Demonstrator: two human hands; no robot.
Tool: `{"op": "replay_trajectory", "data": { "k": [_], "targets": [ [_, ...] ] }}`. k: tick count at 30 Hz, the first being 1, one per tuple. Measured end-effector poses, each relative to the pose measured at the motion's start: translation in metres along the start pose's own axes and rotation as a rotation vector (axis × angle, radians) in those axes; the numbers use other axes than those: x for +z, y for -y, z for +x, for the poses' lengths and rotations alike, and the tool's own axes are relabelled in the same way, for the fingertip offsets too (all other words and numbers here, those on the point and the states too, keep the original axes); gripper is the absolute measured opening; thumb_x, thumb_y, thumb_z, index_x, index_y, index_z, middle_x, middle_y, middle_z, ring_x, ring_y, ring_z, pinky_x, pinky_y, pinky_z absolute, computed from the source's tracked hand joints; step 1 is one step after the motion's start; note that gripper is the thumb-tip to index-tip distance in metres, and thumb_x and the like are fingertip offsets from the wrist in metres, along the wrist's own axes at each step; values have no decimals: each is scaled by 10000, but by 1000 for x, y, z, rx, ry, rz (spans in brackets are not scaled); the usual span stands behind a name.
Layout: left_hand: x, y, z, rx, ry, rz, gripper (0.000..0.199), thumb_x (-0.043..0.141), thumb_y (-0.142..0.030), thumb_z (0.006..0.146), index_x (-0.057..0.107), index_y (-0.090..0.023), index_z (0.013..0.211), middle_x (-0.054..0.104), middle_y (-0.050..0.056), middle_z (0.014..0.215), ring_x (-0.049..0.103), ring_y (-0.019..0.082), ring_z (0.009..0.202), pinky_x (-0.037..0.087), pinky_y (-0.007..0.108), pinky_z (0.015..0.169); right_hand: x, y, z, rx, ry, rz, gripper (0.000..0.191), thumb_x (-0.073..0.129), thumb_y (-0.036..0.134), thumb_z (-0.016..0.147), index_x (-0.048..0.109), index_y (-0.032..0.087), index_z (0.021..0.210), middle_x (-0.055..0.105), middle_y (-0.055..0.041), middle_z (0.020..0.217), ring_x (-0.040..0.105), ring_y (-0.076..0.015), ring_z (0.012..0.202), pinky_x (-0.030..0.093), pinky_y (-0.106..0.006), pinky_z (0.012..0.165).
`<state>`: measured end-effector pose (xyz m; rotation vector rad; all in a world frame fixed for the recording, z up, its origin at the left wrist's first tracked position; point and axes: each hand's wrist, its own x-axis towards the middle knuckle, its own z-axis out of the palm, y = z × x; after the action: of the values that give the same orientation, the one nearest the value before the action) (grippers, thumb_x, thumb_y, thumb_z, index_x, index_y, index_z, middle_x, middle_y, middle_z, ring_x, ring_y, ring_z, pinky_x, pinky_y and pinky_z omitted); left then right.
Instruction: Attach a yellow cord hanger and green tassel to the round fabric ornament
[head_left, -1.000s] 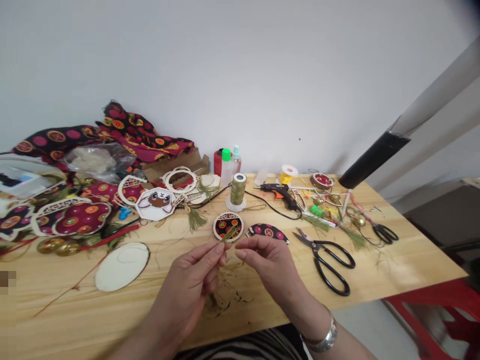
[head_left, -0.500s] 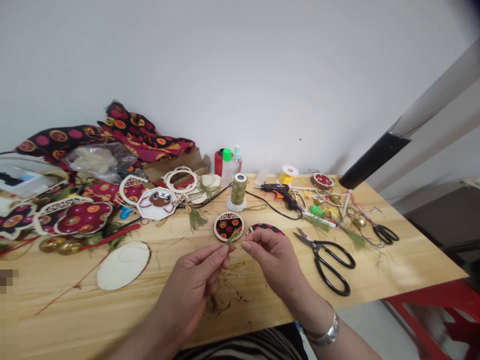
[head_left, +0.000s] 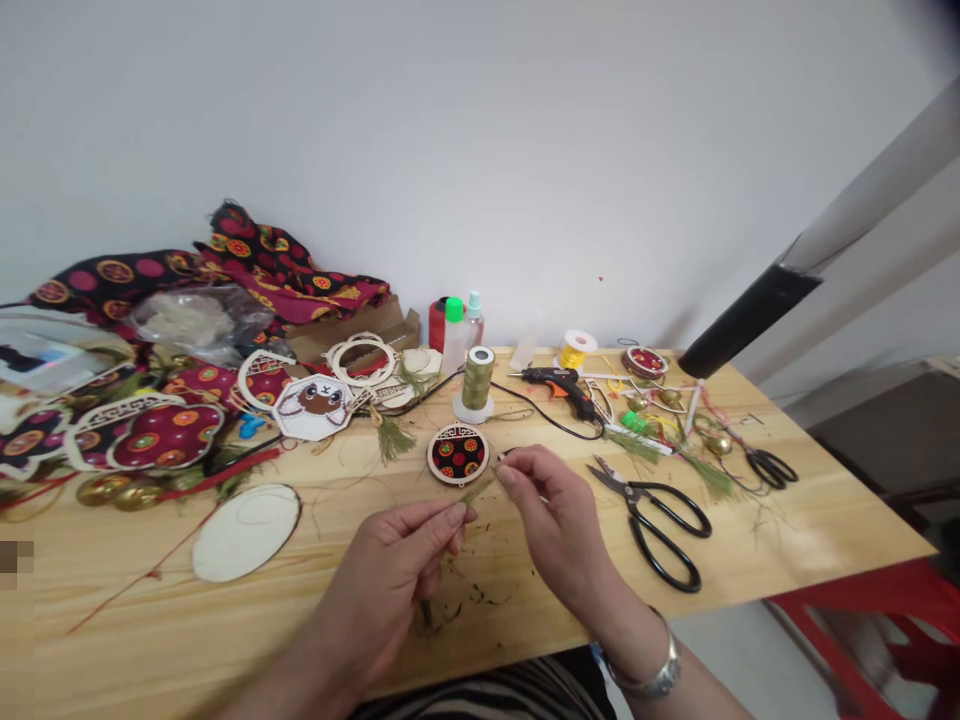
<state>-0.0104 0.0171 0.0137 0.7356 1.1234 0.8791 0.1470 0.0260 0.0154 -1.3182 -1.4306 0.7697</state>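
Observation:
Between the thumb and fingers of my left hand (head_left: pixel 409 560) is a small olive-green thread tassel (head_left: pixel 478 489), which points up and to the right. My right hand (head_left: pixel 559 520) pinches at the tassel's upper end; the fine strand there is too thin to make out clearly. Just beyond the fingers lies a round ornament (head_left: pixel 458 456) with a pale wooden rim and dark patterned fabric. Behind it stands a spool of olive thread (head_left: pixel 477 383). Black-handled scissors (head_left: pixel 649 510) lie open to the right of my right hand.
A glue gun (head_left: pixel 562 385) and its cable lie behind my hands. At the left are patterned fabric (head_left: pixel 292 265), a rabbit-face ornament (head_left: pixel 313 407) and a pale oval disc (head_left: pixel 246 532). Smaller scissors (head_left: pixel 771 468) and gold bells (head_left: pixel 718 443) lie at the right.
The tassel and my right fingers have shifted slightly right, off the round ornament, which now shows fully. My left hand keeps its pinch and has lowered a little.

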Motion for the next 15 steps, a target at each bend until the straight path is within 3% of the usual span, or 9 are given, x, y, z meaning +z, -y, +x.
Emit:
{"op": "replay_trajectory", "data": {
  "k": [3,5,7,10,15],
  "targets": [
    [-1,0,0,19,-53,-13,288,758,-381,649,647,-127,569,472,-60,520,232,25,404,148,188,401,-9,1,-7,-60,-96,-137,199,537,254,859,639,168,711,598,-22,688,525,-144,656,404,-255,621],
    [-2,-1,0,33,-67,-24,280,764,-378,641,658,-127,578,488,-56,533,230,22,405,157,182,399,-12,1,-12,27,-17,-106,246,574,282,836,646,169,630,567,-3,585,488,-131,571,381,-246,558],
    [-1,-1,0,44,-67,-37,278,763,-381,643,662,-129,583,468,-63,517,222,24,407,161,178,397,-10,1,-17,158,109,20,202,626,296,791,697,168,651,607,-8,587,512,-133,571,395,-242,556],
    [2,-2,-1,47,-42,-45,280,760,-389,648,666,-134,583,429,-73,498,225,27,412,166,172,394,0,2,-21,300,242,289,156,686,308,732,753,188,806,695,-26,738,596,-169,721,453,-264,676],
    [3,-1,-3,46,14,-5,281,735,-390,684,666,-132,598,435,-62,511,244,34,423,183,172,401,12,6,-16,320,353,587,136,671,320,755,736,204,723,658,3,720,565,-154,743,442,-273,748]
  ]
}}
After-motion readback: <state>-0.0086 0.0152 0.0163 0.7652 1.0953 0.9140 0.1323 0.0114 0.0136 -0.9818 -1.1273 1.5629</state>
